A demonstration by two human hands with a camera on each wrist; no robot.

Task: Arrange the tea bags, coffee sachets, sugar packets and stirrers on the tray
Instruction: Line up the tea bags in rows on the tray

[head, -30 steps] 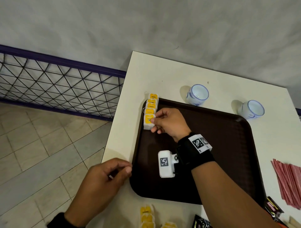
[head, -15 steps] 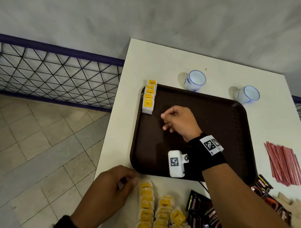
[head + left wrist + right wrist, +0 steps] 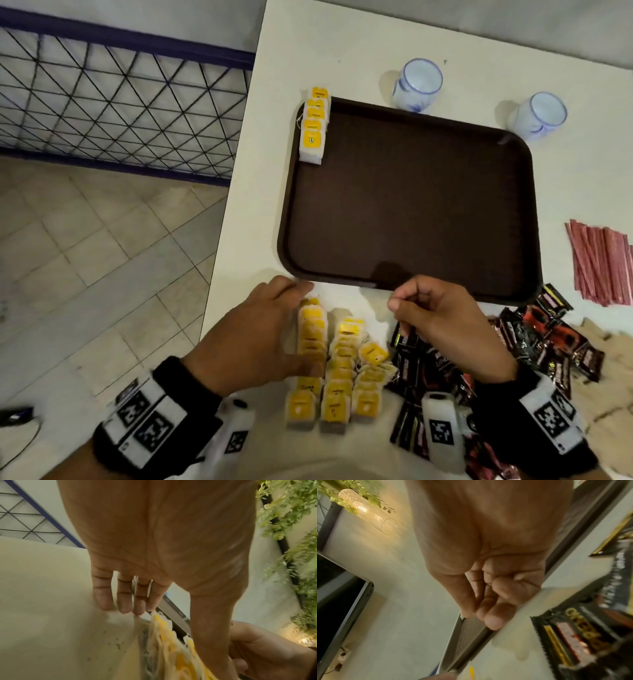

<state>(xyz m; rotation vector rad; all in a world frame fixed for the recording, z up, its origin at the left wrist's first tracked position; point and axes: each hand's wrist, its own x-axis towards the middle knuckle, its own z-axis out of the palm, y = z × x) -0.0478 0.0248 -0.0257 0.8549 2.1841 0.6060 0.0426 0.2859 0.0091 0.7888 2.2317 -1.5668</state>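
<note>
A brown tray (image 3: 411,205) lies on the white table with a row of yellow-tagged tea bags (image 3: 313,125) along its far-left corner. Several rows of loose tea bags (image 3: 337,363) lie on the table in front of the tray. My left hand (image 3: 260,329) reaches over the leftmost row with straight fingers (image 3: 123,601) touching the table beside the bags (image 3: 164,642) and the thumb across them. My right hand (image 3: 438,318) hovers curled and empty (image 3: 489,601) above the black coffee sachets (image 3: 534,339), near the tray's front rim (image 3: 471,635).
Red stirrers (image 3: 603,263) lie in a bundle to the right of the tray. Tan packets (image 3: 606,356) lie beyond the sachets. Two white-and-blue cups (image 3: 418,84) (image 3: 539,114) stand behind the tray. The table's left edge (image 3: 226,212) drops to a tiled floor.
My right hand let go of the tea bags on the tray and drew back to the front. My left hand moved right onto the loose tea bags. The view tilted down.
</note>
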